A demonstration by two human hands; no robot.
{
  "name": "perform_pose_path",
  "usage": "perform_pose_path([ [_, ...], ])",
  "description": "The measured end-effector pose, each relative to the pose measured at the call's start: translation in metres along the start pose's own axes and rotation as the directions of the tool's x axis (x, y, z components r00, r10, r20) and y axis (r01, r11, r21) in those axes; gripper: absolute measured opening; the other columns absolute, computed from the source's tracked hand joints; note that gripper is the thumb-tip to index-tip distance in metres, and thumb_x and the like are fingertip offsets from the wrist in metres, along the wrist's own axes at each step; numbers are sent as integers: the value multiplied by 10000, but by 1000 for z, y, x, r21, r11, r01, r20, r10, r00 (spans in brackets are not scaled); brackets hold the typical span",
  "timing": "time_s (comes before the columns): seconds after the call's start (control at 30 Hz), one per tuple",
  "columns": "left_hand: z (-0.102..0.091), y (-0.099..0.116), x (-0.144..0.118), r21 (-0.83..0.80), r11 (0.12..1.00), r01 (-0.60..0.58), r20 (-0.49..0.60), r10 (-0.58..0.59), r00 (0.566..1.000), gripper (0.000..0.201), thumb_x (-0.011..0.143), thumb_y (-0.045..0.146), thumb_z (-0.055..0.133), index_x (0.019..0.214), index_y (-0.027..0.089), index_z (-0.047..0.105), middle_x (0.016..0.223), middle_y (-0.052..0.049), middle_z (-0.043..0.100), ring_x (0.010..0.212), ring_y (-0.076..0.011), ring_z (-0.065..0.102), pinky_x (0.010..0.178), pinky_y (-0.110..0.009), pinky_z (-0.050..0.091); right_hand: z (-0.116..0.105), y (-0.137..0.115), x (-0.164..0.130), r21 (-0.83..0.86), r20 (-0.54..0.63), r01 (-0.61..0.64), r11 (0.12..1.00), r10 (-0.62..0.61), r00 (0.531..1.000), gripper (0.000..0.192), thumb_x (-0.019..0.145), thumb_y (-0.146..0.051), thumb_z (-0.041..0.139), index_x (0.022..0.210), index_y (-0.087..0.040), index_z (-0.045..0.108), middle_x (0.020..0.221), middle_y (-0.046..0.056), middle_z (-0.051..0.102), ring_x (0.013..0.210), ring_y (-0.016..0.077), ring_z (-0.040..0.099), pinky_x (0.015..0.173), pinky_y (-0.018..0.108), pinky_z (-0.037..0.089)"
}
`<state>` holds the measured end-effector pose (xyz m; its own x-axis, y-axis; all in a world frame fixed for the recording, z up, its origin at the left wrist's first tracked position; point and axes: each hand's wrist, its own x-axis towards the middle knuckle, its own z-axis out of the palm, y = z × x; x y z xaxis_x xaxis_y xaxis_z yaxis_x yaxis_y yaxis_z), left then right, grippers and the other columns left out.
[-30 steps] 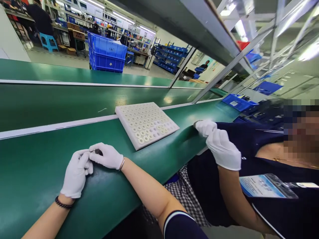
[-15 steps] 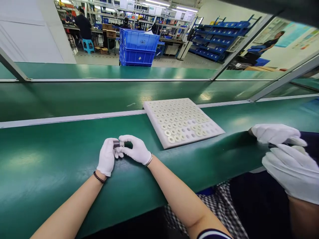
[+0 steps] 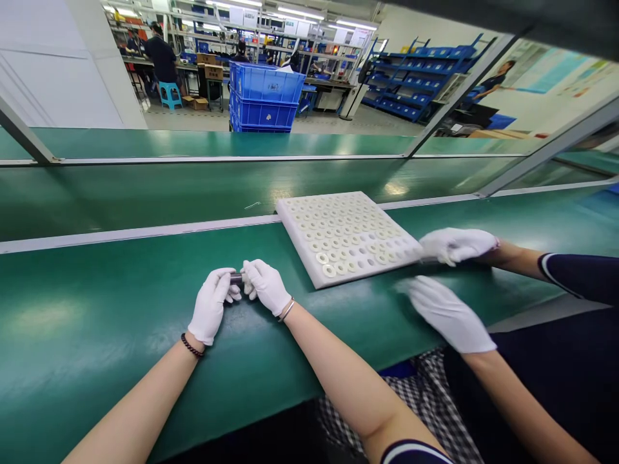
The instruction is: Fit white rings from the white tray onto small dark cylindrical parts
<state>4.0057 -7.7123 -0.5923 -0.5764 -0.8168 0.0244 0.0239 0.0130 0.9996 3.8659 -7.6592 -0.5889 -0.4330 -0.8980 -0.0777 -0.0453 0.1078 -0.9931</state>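
Observation:
Both of my hands wear white gloves and meet over the green bench top (image 3: 97,309). My left hand (image 3: 211,306) and my right hand (image 3: 265,287) pinch a small dark metal cylinder (image 3: 236,278) between their fingertips, just above the surface. To the right of my hands lies a white foam tray (image 3: 300,254) with rows of round holes, many holding white rings (image 3: 322,258). A co-worker's gloved hand (image 3: 454,243) touches the tray's right corner; the co-worker's other hand (image 3: 447,312) hovers near the bench edge.
A green conveyor belt (image 3: 193,187) runs behind the bench, past a pale rail (image 3: 120,232). Slanted metal frame bars (image 3: 454,96) cross the upper right. Stacked blue crates (image 3: 264,96) and shelving stand beyond. A person sits on a blue stool (image 3: 169,93) far back.
The view swung left, then steadied. My hands stayed together on the small cylinder. The co-worker's hands moved from the bench edge at right toward the tray, one reaching its corner.

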Motion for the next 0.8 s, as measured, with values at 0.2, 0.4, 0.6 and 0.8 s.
perform_pose_path([
  [0.2,-1,-11,4,182,982,-52,55,43,998,428,776,397,682,1144,197,595,1122,-66,674,997,-202,633,936,-355,476,-4,0,2,19,-2,-85,996,85,996,560,835,-712,466,695,-175,545,412,-52,491,308,72,421,314,178,333],
  [0.4,0,-5,5,49,998,27,28,-28,999,386,785,404,657,1088,175,587,950,-40,690,769,-162,641,778,-323,523,-3,12,-4,-8,34,185,983,-185,982,516,937,-624,352,920,-173,602,625,-13,603,496,86,556,519,213,473],
  [0.6,-1,0,4,36,999,33,20,-34,999,374,796,424,643,1044,151,581,838,-29,675,675,-147,612,695,-305,518,-3,10,-5,-22,95,239,971,-236,967,385,923,-506,491,1125,-191,584,864,18,654,694,103,616,679,244,525],
  [0.8,-2,-6,3,232,972,-37,-68,54,996,342,770,412,659,1035,199,636,996,-46,705,894,-197,661,845,-334,521,-1,3,-3,58,93,33,998,-38,995,428,857,-606,532,826,-180,562,547,-52,551,417,78,507,422,197,428],
])
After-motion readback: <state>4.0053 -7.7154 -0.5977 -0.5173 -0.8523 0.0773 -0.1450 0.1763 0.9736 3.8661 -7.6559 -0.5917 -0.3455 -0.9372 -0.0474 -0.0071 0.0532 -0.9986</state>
